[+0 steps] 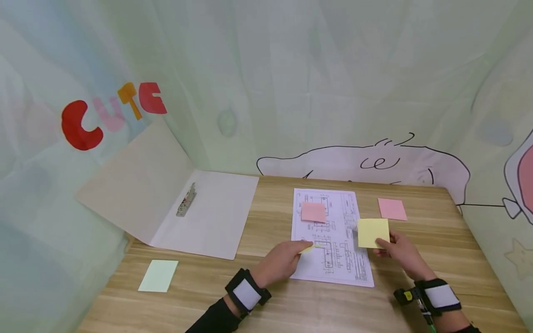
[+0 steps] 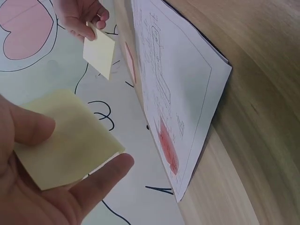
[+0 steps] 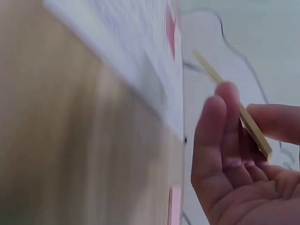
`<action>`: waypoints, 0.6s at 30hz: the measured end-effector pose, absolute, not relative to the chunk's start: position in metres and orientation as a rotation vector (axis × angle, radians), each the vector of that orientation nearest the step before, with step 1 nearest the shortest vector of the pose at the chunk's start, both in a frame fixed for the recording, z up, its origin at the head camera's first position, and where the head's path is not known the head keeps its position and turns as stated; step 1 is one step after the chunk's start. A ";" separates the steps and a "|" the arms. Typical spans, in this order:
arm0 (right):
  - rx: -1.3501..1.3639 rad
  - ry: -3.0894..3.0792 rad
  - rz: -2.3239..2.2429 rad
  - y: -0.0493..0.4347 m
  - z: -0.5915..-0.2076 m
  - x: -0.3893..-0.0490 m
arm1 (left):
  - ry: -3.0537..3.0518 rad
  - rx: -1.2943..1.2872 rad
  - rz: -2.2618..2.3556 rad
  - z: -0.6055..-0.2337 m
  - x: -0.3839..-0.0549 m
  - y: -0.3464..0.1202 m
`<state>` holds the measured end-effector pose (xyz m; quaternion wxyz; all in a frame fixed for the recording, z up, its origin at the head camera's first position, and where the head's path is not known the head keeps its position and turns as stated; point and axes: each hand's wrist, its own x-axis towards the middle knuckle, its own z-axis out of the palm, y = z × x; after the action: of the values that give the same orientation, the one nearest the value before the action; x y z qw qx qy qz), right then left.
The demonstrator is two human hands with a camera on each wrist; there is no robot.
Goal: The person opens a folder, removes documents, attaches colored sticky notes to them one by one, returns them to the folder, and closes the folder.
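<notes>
My left hand (image 1: 278, 264) pinches a yellow sticky note (image 2: 75, 143) between thumb and fingers, over the lower part of a printed technical drawing (image 1: 306, 268). In my right hand (image 1: 403, 255) is a pad of yellow sticky notes (image 1: 370, 232), gripped by its near corner with the thumb on top. That pad overlaps the right edge of the drawing in the head view; its thin side shows in the right wrist view. On the drawing's upper part lies a pink sticky note (image 1: 313, 212).
A pink sticky pad (image 1: 392, 209) lies right of the drawing. To the left, a folder (image 1: 216, 212) stands open, its cover leaning on the curtain and a metal clip (image 1: 186, 200) inside. A pale green sticky pad (image 1: 158, 275) lies near the table's left edge.
</notes>
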<state>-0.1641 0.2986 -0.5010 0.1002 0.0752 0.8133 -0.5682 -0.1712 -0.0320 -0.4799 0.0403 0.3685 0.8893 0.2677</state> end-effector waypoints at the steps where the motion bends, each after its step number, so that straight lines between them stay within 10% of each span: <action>1: 0.234 2.426 -1.670 0.305 -0.501 -0.167 | 2.725 1.129 0.819 -0.480 -0.171 -0.032; 18: 0.468 2.523 -1.784 0.378 -0.508 -0.200 | 2.723 1.117 0.761 -0.480 -0.172 -0.031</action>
<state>-0.2003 0.3783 -0.5081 0.0079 0.1497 0.8073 -0.5708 -0.1715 -0.0313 -0.4796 0.0506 0.3669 0.8946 0.2501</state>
